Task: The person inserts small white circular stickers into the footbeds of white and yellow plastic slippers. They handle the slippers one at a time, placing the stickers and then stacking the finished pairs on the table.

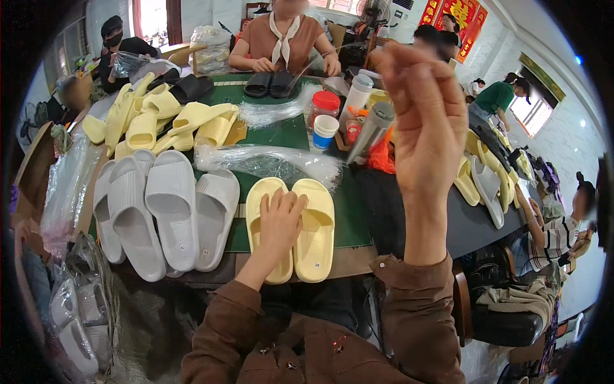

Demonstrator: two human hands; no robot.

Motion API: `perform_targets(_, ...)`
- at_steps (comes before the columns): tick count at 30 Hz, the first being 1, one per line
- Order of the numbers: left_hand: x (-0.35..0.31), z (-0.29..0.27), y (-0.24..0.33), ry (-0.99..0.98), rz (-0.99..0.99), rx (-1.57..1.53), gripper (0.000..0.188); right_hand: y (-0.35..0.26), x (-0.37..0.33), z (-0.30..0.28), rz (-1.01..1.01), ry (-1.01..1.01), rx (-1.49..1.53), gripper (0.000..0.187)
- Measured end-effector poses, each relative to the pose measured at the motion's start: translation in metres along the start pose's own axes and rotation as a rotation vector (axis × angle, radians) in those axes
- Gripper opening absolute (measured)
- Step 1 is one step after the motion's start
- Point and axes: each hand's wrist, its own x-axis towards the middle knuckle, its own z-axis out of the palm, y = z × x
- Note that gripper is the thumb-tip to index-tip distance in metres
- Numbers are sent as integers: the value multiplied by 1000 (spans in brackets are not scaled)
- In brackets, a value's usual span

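A pair of pale yellow slide slippers point(314, 246) lies side by side at the table's near edge, toes away from me. My left hand point(279, 221) is over their straps, fingers bent onto the inner sides and holding the pair. My right hand point(428, 109) is raised high at the right, its fingertips pinched together. A thin clear plastic strand point(345, 46) seems to run leftward from that pinch, though it is faint. Beyond the slippers lies a bundle of clear plastic strands point(275, 160), with another bundle point(281, 109) farther back.
Grey slippers point(169, 205) stand at my left, with a heap of yellow ones point(150, 118) behind. A steel tumbler point(372, 131), a paper cup point(325, 131) and a red-lidded jar point(325, 105) stand right of centre. Across the green mat point(294, 134), a co-worker point(284, 45) handles black slippers point(268, 83).
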Motion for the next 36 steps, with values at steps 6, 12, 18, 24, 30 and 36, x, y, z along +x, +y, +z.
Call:
perform_targets(6, 0, 2, 7, 22, -22, 2, 49, 59, -40, -61, 186, 340, 40, 19)
perform_targets(12, 1, 9, 9, 64, -6, 24, 48, 175, -169, -133, 634, 527, -38, 16)
perform_targets(18, -8, 1, 18, 56, -22, 27, 49, 200, -200, -137, 709, 425, -493, 15)
perform_targets(24, -10, -3, 28, 55, -14, 13, 49, 219, -193, -137, 663, 254, -833, 13)
perform_targets(30, -11, -2, 26, 75, -4, 42, 48, 222, -197, -133, 528, 249, -892, 12)
perform_targets(36, -12, -3, 27, 84, -4, 25, 47, 218, -198, -132, 567, 234, -787, 12)
